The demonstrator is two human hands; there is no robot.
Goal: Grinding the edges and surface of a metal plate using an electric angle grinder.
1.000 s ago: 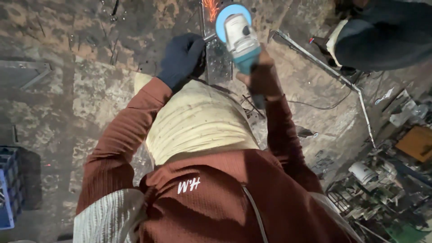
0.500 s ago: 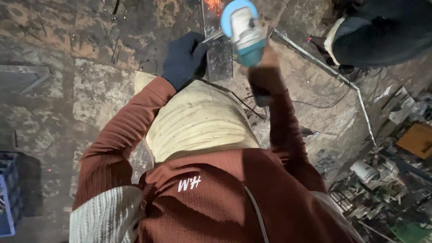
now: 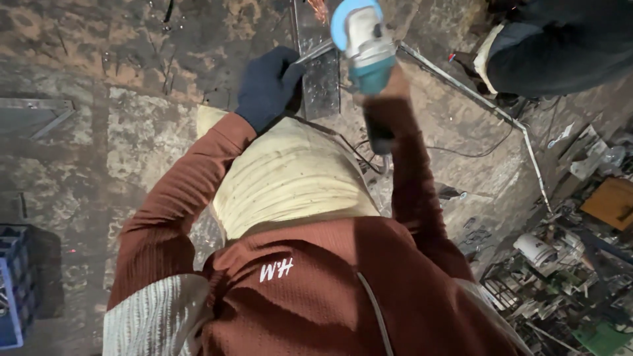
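The angle grinder [image 3: 361, 41] now sits higher and slightly further right in the head view than a second ago, its blue guard close to the top edge. Orange sparks [image 3: 319, 9] have shrunk to a thin streak. The blue crate [image 3: 13, 293] shows less.

Teal angle grinder [image 3: 362, 39] tilted over flat grey metal strip [image 3: 321, 79], sparks flying.
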